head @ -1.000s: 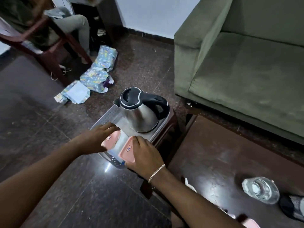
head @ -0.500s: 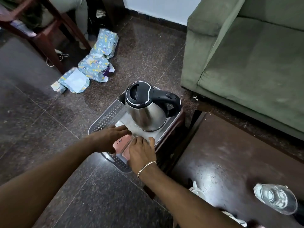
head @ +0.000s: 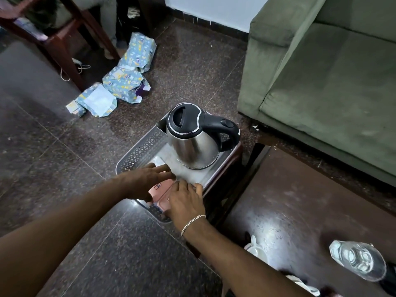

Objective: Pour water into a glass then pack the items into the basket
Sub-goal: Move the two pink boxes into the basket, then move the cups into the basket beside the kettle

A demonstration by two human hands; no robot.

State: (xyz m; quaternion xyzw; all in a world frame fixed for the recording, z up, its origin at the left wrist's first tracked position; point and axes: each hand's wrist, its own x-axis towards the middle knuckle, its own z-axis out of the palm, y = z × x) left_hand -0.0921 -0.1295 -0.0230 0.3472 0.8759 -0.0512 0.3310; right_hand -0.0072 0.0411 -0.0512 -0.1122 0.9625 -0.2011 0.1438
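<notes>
A grey perforated basket [head: 137,151] stands on a small dark stool. Inside it, at the far end, is a steel kettle [head: 192,144] with a black lid and handle. Two flat pink boxes lie side by side at the basket's near end. My left hand [head: 145,183] lies over the left pink box [head: 159,187], fingers stretched forward. My right hand [head: 184,202] rests flat on the right pink box [head: 162,203]. A glass [head: 355,260] with water stands on the brown table at the lower right, away from both hands.
The brown table [head: 300,200] sits right of the stool, with a white object [head: 257,251] at its near edge. A green sofa [head: 321,82] fills the upper right. Blue patterned packs [head: 126,80] lie on the dark floor beside a wooden chair [head: 64,39].
Both hands have lowered the two pink boxes from a tilted hold down flat into the basket's near end. The view has shifted, so the kettle and basket sit lower in frame.
</notes>
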